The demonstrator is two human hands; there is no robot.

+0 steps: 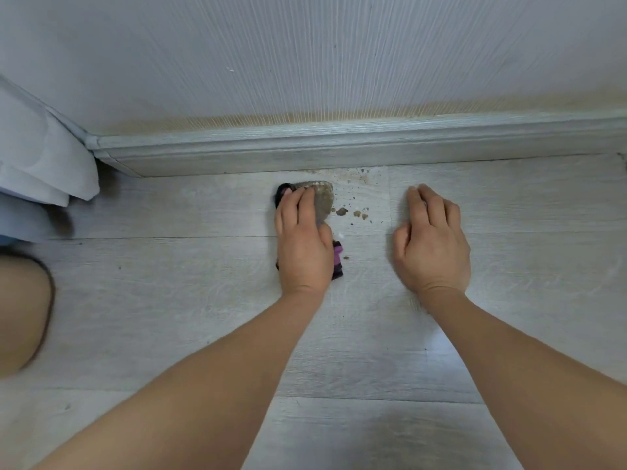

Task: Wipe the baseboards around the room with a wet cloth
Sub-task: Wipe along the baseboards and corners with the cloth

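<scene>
My left hand (303, 242) presses a dark cloth (322, 198) flat on the grey floor, a little in front of the baseboard. The cloth's front end is caked with grey-brown dirt; a black and purple edge of it shows by my wrist. The pale grey baseboard (339, 147) runs along the foot of the wall from the left corner to the right edge. My right hand (432, 245) rests palm down on the floor to the right of the cloth, fingers together, holding nothing.
Brown dirt crumbs (356, 212) lie scattered on the floor between my hands and up to the baseboard. White fabric (40, 157) hangs at the left by the corner. My knee (20, 313) is at the left edge. The wall (305, 56) has ribbed wallpaper, yellowed along its bottom.
</scene>
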